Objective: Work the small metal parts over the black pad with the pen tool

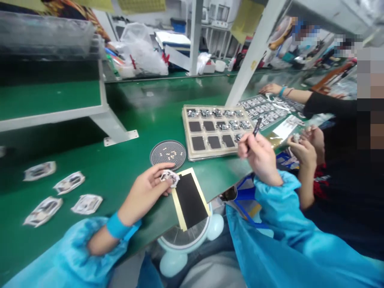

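Observation:
My left hand (150,188) grips a small white plastic part (169,178) between thumb and fingers, above the corner of a black sheet with yellow edges (192,200). That sheet lies at the table's front edge. My right hand (261,154) is closed around a thin black tool, likely tweezers (257,126), pointing up in front of the parts tray (189,154). Dark squares and small electronic assemblies fill the tray's pockets. A round grey mesh dish (154,160) with several tiny pale pieces stands just beyond my left hand.
Several similar white parts (43,211) lie on the green table (126,168) at left. A shelf foot (121,138) is bolted behind them. On the right, a co-worker's hands (306,148) handle a small piece, and another arm (294,95) reaches over more trays (264,108).

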{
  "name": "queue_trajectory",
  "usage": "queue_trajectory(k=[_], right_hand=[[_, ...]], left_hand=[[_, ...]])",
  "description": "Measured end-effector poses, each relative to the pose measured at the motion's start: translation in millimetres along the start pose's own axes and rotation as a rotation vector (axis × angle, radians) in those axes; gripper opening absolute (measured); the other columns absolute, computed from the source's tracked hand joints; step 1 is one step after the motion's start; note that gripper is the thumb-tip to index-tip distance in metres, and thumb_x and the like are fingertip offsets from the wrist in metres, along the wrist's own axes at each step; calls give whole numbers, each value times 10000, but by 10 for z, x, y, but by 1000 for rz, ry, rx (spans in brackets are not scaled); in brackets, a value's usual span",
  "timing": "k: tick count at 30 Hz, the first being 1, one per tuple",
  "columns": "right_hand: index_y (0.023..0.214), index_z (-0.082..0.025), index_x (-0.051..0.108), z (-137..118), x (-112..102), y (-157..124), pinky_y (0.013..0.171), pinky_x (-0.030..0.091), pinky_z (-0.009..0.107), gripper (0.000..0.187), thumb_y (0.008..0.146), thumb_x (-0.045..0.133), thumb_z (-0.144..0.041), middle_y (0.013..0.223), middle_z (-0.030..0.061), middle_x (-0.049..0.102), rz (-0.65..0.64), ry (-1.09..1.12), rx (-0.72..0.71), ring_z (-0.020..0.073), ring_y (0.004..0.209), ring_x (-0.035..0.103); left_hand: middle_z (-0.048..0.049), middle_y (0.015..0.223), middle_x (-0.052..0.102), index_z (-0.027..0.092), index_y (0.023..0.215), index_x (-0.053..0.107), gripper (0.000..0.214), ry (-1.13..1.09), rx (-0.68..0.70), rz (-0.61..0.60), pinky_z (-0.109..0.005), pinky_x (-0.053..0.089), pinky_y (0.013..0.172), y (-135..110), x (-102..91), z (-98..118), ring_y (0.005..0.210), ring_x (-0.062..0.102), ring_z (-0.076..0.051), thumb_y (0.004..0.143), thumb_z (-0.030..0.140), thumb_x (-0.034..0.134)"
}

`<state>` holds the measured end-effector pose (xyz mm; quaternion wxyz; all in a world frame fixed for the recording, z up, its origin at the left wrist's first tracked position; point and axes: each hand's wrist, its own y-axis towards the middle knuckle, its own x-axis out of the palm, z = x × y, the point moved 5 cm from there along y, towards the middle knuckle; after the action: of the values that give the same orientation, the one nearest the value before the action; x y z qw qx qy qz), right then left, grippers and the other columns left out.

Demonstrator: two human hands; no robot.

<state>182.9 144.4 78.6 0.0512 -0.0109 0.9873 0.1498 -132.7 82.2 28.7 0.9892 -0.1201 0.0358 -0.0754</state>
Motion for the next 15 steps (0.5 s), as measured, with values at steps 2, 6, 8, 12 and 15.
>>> queue_trajectory(k=[2, 6, 8, 12, 15], right_hand=[[952, -209, 664, -107, -419, 264, 524, 367, 283, 280, 956, 582, -476, 649, -18, 555, 204, -385, -74, 134, 522, 475], [802, -160, 746, -75, -727, 612, 569, 340, 304, 276, 840, 695, -429, 577, 10, 594, 26, -1003, 46, 158, 563, 506], [840, -165, 772, 2, -704, 624, 566, 338, 303, 283, 831, 697, -437, 576, 14, 622, -102, -1072, 117, 164, 558, 522], [861, -184, 767, 73, -596, 561, 586, 346, 297, 252, 806, 719, -424, 688, 41, 700, -152, -1213, 108, 180, 611, 572], [876, -165, 745, 13, -548, 534, 615, 379, 301, 227, 787, 746, -374, 787, 74, 735, -113, -1226, 54, 206, 683, 618]], left_hand=[[-33, 781, 713, 137, 1178, 656, 532, 13, 8, 19, -234, 546, 572, -6, -16, 19, 617, 653, -140, 743, 397, 817], [-51, 742, 724, 136, 1037, 659, 455, 53, -9, 10, -221, 507, 503, -23, 5, -2, 578, 661, -150, 761, 464, 814], [-42, 718, 718, 142, 1027, 654, 443, 76, -9, -9, -206, 480, 473, -28, 23, -16, 560, 659, -147, 777, 476, 804], [-39, 730, 720, 144, 984, 651, 432, 89, -7, -10, -179, 426, 421, -19, 25, -30, 536, 652, -133, 784, 499, 797], [-35, 708, 711, 138, 946, 649, 426, 49, -2, 5, -174, 408, 407, -8, 23, -30, 512, 641, -124, 803, 519, 773]])
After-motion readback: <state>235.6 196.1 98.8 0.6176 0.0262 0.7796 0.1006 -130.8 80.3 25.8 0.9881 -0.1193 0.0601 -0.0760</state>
